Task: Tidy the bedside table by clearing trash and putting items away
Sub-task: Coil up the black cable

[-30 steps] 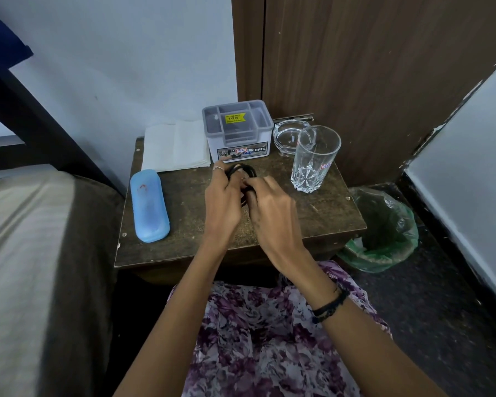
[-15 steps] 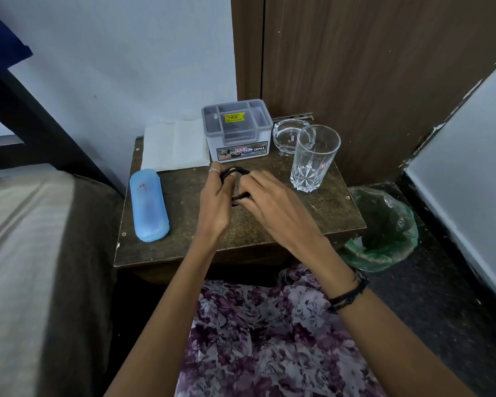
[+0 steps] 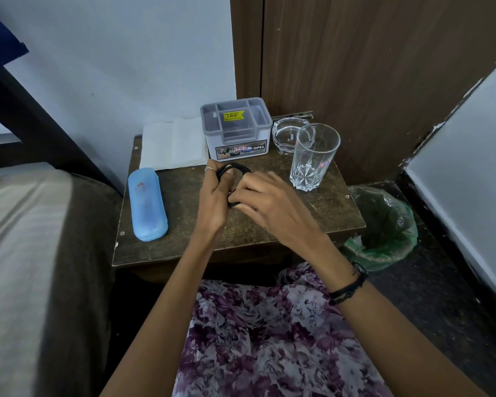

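Observation:
Over the middle of the brown bedside table [image 3: 284,227], both my hands hold a black looped cord [image 3: 233,168]. My left hand [image 3: 212,199] grips the loop, which arcs above its fingers. My right hand [image 3: 267,202] pinches the lower strand, fingers curled over it. Most of the cord is hidden between my hands. Just behind them stands a grey compartment organizer box [image 3: 236,128] with a yellow price sticker. A blue oblong case [image 3: 146,203] lies at the table's left side.
A folded white napkin [image 3: 173,144] lies at the back left. A tall drinking glass [image 3: 312,157] stands at the right, a glass ashtray [image 3: 288,136] behind it. A bin lined with a green bag [image 3: 384,224] sits on the floor to the right. A bed [image 3: 26,253] borders the left.
My hands shifted slightly up and away from me, toward the organizer. The right hand turned over the cord and spread to the right; both kept hold of the cord.

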`<state>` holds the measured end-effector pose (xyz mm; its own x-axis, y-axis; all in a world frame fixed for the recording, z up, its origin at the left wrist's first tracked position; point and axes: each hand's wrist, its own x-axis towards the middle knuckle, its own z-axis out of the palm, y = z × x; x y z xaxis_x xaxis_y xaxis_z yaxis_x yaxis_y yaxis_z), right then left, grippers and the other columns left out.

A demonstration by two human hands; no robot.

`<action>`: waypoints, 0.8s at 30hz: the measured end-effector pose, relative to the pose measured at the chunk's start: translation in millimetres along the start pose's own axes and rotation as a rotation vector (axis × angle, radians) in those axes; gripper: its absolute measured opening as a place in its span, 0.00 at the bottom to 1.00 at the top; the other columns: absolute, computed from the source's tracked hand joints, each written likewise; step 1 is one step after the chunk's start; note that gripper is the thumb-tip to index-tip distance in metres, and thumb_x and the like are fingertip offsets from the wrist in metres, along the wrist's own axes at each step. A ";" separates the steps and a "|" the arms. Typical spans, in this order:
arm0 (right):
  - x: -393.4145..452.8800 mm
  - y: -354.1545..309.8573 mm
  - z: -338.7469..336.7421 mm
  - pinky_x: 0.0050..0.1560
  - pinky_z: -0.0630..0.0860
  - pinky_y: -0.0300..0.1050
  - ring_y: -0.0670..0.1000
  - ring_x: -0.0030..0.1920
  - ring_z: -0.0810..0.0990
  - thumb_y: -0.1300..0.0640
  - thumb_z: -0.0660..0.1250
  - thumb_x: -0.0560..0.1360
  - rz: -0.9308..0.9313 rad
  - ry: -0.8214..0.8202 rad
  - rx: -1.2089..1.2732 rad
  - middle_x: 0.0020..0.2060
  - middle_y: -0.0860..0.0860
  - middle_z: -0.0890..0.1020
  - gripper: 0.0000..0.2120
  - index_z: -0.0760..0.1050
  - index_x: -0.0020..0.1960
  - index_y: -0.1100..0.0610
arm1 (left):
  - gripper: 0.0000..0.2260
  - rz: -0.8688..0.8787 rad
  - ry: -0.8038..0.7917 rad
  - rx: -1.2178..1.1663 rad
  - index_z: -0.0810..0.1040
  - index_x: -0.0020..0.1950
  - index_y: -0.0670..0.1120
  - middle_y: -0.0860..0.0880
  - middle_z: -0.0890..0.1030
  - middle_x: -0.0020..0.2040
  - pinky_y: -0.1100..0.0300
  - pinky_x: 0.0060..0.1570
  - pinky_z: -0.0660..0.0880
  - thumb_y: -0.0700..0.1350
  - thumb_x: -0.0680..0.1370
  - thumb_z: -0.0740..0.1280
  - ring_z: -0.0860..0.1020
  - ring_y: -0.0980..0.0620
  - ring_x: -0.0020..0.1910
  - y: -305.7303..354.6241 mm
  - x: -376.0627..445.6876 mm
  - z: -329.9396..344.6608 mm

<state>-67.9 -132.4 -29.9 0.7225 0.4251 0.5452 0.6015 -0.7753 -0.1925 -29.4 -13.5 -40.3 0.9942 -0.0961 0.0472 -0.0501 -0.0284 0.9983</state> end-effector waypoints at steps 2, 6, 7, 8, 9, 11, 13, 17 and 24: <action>-2.1 -0.2 1.9 0.45 0.66 0.42 0.52 0.40 0.78 0.62 0.70 0.71 -0.039 0.033 -0.058 0.40 0.54 0.79 0.04 0.79 0.46 0.59 | 0.08 -0.028 0.003 -0.053 0.67 0.44 0.49 0.50 0.73 0.40 0.61 0.43 0.70 0.39 0.81 0.56 0.71 0.55 0.40 0.0 -2.1 2.5; -10.5 1.8 4.6 0.54 0.71 0.43 0.53 0.44 0.80 0.66 0.70 0.71 -0.080 0.111 -0.091 0.42 0.54 0.81 0.05 0.81 0.46 0.60 | 0.07 -0.121 0.046 -0.172 0.67 0.45 0.50 0.50 0.73 0.41 0.57 0.44 0.70 0.40 0.81 0.56 0.72 0.52 0.41 -4.5 -1.4 5.8; -11.0 2.3 4.7 0.57 0.71 0.44 0.53 0.46 0.81 0.65 0.69 0.71 -0.085 0.121 -0.083 0.43 0.54 0.82 0.05 0.81 0.46 0.60 | 0.07 -0.146 0.060 -0.198 0.67 0.44 0.50 0.50 0.73 0.40 0.58 0.43 0.70 0.41 0.81 0.55 0.72 0.53 0.41 -6.1 -0.9 5.8; -11.6 3.5 5.0 0.58 0.71 0.44 0.53 0.46 0.81 0.65 0.69 0.72 -0.080 0.119 -0.077 0.43 0.54 0.82 0.05 0.81 0.46 0.59 | 0.08 -0.159 0.072 -0.212 0.67 0.44 0.50 0.50 0.72 0.40 0.58 0.41 0.70 0.41 0.81 0.55 0.71 0.53 0.39 -7.2 -1.1 5.6; -11.9 4.5 4.4 0.57 0.72 0.44 0.52 0.46 0.80 0.63 0.69 0.72 -0.062 0.111 -0.073 0.43 0.53 0.82 0.05 0.81 0.48 0.59 | 0.08 -0.168 0.081 -0.209 0.66 0.43 0.50 0.50 0.72 0.39 0.59 0.40 0.69 0.41 0.81 0.55 0.71 0.54 0.39 -8.7 -0.7 4.9; -12.0 6.1 2.1 0.51 0.74 0.44 0.48 0.43 0.79 0.58 0.68 0.73 0.041 0.100 -0.031 0.43 0.52 0.81 0.08 0.81 0.51 0.57 | 0.08 -0.181 0.068 -0.206 0.66 0.43 0.49 0.50 0.72 0.39 0.61 0.38 0.71 0.40 0.81 0.55 0.71 0.55 0.38 -8.9 0.4 2.7; -9.8 6.8 -2.3 0.47 0.76 0.39 0.44 0.41 0.76 0.56 0.68 0.72 0.227 0.123 0.140 0.42 0.52 0.80 0.11 0.80 0.53 0.58 | 0.09 -0.214 0.023 -0.258 0.67 0.42 0.48 0.49 0.74 0.39 0.64 0.35 0.73 0.39 0.81 0.54 0.73 0.56 0.37 -6.5 3.5 0.5; 0.9 11.8 -6.5 0.43 0.71 0.27 0.38 0.37 0.74 0.60 0.73 0.70 0.493 0.195 0.404 0.39 0.47 0.77 0.07 0.79 0.46 0.61 | 0.11 -0.207 -0.173 -0.216 0.70 0.40 0.44 0.52 0.76 0.27 0.66 0.35 0.70 0.37 0.81 0.54 0.72 0.57 0.28 -1.8 4.2 -3.0; 6.3 15.6 1.9 0.57 0.75 0.44 0.44 0.51 0.78 0.58 0.73 0.70 0.858 0.214 0.784 0.47 0.48 0.79 0.03 0.79 0.41 0.53 | 0.14 -0.257 -0.274 -0.294 0.72 0.35 0.44 0.54 0.63 0.20 0.69 0.32 0.70 0.37 0.80 0.56 0.64 0.56 0.25 -0.9 -3.6 -0.3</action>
<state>-53.3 -140.9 -31.1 0.9652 -0.2397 0.1048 0.0459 -0.2391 -0.9699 -32.9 -12.8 -41.3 0.9075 -0.3827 -0.1732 0.2622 0.1937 0.9454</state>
